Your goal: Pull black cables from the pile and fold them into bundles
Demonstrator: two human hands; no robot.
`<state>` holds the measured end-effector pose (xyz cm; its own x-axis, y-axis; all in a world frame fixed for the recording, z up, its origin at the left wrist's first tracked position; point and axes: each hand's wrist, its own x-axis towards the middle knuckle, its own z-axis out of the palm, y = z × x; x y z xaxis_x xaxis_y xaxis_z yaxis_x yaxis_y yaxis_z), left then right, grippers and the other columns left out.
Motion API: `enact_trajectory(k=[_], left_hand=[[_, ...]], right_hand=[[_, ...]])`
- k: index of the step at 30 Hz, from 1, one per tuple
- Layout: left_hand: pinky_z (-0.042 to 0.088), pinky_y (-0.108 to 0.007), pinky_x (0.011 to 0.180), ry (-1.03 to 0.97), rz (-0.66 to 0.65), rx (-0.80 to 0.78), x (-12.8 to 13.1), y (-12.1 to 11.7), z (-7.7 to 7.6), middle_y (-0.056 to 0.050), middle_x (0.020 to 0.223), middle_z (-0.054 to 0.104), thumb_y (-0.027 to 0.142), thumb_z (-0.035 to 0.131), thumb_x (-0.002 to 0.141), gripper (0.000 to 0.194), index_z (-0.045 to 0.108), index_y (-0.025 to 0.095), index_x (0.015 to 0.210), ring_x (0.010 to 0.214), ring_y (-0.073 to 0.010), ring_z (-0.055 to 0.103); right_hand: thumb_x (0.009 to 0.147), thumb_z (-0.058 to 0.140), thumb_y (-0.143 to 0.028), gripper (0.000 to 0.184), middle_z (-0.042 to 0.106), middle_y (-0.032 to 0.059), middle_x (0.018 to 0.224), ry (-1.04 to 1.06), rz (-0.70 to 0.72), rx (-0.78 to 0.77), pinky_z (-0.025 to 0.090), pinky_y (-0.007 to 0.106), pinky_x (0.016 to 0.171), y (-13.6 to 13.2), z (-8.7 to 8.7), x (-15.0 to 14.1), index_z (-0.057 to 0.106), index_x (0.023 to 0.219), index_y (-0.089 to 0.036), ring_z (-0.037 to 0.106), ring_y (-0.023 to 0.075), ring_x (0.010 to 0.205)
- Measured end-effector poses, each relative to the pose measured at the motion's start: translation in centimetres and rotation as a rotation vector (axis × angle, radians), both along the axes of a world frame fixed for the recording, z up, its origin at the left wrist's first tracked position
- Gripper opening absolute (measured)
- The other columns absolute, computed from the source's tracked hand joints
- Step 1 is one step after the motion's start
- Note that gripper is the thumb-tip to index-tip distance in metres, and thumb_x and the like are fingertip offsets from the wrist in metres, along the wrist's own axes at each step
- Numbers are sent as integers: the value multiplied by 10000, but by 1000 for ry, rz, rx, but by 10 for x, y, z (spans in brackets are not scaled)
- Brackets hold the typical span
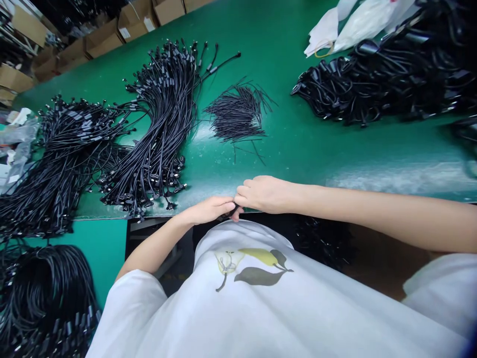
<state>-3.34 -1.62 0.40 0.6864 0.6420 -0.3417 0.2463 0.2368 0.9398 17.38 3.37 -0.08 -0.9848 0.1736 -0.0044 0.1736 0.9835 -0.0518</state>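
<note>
Close to my body, at the front edge of the green table [283,164], my two hands meet. My left hand [214,208] is closed around a small bundle of black cable [228,214], mostly hidden by the fingers. From the other side my right hand [261,194] pinches at the same bundle, its fingertips touching those of the left. Beyond them lies a loose pile of short black ties [238,112]. Left of that pile is a long heap of black cables [164,114] with small connectors at both ends.
A second heap of cables [70,149] lies farther left, with coiled cables [44,293] on a lower green surface. Bundled black cables [387,79] cover the back right, beside white plastic bags [357,25]. Cardboard boxes [104,37] line the far edge.
</note>
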Motion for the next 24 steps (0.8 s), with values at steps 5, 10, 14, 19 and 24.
enact_trajectory(k=[5, 10, 14, 19, 24], left_hand=[[426, -282, 606, 165, 75, 127, 5, -6, -12, 15, 631, 481, 484, 348, 955, 385, 541, 176, 828, 565, -142, 481], [434, -322, 730, 622, -1, 755, 14, -14, -16, -67, 781, 580, 298, 368, 967, 250, 528, 188, 809, 767, -213, 552], [449, -339, 772, 698, -114, 711, 14, -9, -10, -88, 884, 625, 278, 320, 984, 251, 535, 174, 907, 835, -221, 570], [440, -287, 782, 327, -114, 207, 10, 6, -7, -31, 834, 633, 347, 344, 983, 291, 553, 174, 878, 777, -150, 571], [466, -291, 674, -146, 71, -384, 5, 10, -18, 24, 669, 493, 538, 642, 809, 415, 588, 134, 885, 642, -128, 533]], right_hand=[[972, 438, -213, 177, 613, 81, 841, -15, -108, -95, 201, 298, 563, -2, 2, 0, 584, 895, -151, 521, 171, 702], [983, 425, -306, 249, 669, 52, 822, -194, -280, -694, 312, 259, 589, 5, 17, 4, 610, 930, -148, 572, 142, 653], [986, 373, -247, 265, 691, 66, 842, -211, -288, -650, 282, 259, 557, 3, 13, 3, 613, 937, -144, 590, 146, 648], [926, 425, -130, 179, 678, 80, 824, -168, -234, -248, 169, 294, 534, -10, 0, 1, 604, 937, -143, 596, 194, 689], [932, 439, -142, 155, 634, 77, 789, -72, -165, -136, 148, 306, 536, -6, 6, 4, 581, 872, -145, 547, 183, 672]])
